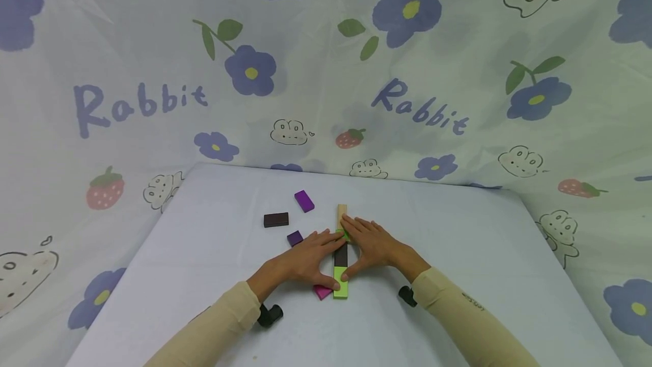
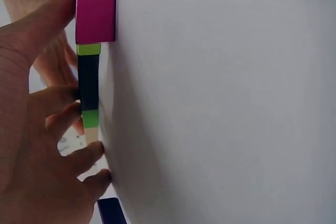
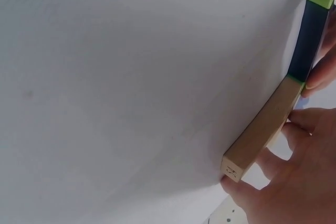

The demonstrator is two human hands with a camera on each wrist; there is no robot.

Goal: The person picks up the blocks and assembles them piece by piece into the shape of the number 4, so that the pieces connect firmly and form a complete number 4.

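A row of blocks runs away from me on the white table. From near to far it has a lime-green block (image 1: 341, 290), a black block (image 1: 340, 256), a mostly covered green block (image 2: 91, 119) and a bare wood block (image 1: 342, 209). My left hand (image 1: 308, 259) rests along the row's left side, its fingertips by the green block and its thumb at the lime-green one. Beside that thumb lies a magenta block (image 1: 322, 292). From the right side, my right hand (image 1: 376, 245) touches the wood block with extended fingers and the lime-green block with its thumb.
Left of the row lie a purple block (image 1: 304, 201), a dark brown block (image 1: 276, 220) and a small dark purple block (image 1: 294, 238). Black devices (image 1: 271, 315) sit at both wrists. A patterned cloth (image 1: 316, 72) hangs behind the white table (image 1: 458, 231).
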